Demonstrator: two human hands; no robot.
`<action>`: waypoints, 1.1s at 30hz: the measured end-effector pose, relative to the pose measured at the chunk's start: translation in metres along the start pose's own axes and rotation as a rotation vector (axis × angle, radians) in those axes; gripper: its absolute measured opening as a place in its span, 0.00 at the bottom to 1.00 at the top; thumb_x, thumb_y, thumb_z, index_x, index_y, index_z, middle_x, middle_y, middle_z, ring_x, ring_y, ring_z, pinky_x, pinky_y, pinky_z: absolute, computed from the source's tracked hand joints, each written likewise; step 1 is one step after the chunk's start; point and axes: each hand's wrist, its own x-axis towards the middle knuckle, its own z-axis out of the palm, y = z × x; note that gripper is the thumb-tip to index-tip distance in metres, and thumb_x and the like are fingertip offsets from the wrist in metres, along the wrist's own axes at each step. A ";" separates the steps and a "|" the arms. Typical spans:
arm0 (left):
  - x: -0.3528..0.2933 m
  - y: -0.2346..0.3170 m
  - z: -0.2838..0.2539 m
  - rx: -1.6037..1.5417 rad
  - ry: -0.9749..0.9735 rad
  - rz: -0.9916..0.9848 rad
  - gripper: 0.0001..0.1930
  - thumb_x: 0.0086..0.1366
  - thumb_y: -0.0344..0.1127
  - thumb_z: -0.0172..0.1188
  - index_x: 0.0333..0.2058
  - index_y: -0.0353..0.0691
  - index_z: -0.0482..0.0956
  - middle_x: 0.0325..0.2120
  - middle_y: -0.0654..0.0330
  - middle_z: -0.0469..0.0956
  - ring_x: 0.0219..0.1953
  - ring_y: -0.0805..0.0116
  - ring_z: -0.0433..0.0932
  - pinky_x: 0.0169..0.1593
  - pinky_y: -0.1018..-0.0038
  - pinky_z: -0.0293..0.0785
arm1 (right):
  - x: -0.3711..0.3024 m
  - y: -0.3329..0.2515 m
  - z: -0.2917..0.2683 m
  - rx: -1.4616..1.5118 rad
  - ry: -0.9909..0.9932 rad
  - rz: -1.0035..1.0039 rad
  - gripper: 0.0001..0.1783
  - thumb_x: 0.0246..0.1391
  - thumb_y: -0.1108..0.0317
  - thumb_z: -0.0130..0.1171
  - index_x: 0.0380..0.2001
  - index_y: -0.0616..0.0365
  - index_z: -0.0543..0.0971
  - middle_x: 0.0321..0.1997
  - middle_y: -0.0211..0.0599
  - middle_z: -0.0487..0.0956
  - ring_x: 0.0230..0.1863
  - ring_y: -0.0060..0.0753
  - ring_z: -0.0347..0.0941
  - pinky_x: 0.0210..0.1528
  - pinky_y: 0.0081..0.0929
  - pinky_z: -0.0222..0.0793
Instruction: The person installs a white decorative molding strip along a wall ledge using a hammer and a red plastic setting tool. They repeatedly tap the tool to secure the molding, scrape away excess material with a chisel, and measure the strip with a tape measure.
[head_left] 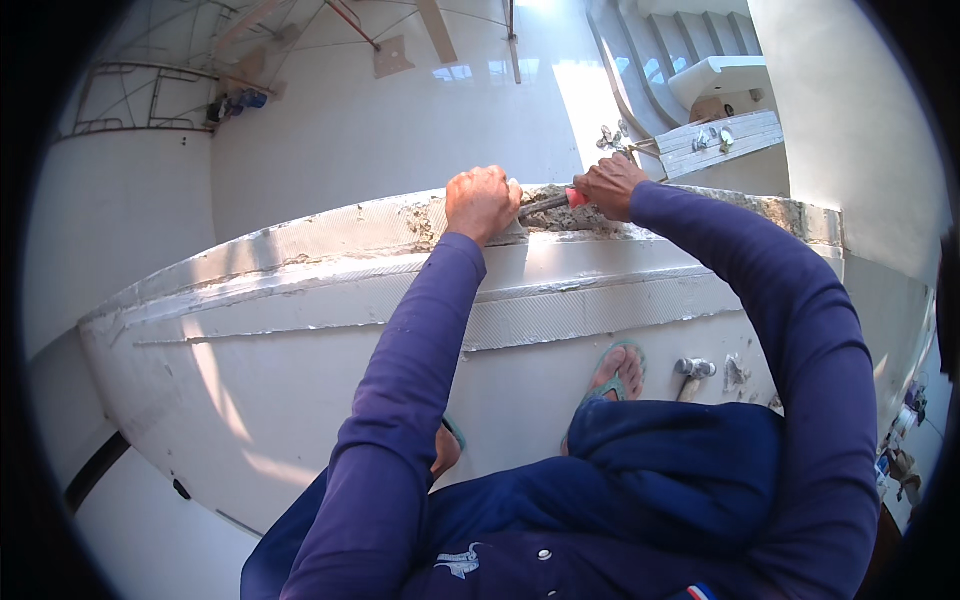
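Note:
My right hand is closed round the red end of a tool with a narrow dark metal shank. The shank points left toward my left hand, whose fingers are curled shut at the ledge's top edge. What they grip is hidden; a pale, smooth piece shows just below the knuckles. Under both hands runs a ledge with ribbed plaster, its top broken and crumbly around the shank. A hammer lies on the lower surface, right of my sandalled foot.
Plaster crumbs lie beside the hammer. Beyond the ledge is a drop to a lower floor. A white plank platform with small items stands below at the far right. Scaffolding rises at the far left. A pale column stands at right.

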 end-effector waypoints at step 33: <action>-0.013 -0.012 -0.039 -0.025 -0.089 -0.065 0.34 0.62 0.65 0.61 0.40 0.33 0.87 0.36 0.46 0.86 0.45 0.51 0.85 0.52 0.58 0.79 | 0.008 -0.041 -0.066 -0.096 -0.062 -0.032 0.06 0.55 0.70 0.63 0.34 0.50 0.87 0.33 0.34 0.87 0.39 0.38 0.86 0.38 0.39 0.75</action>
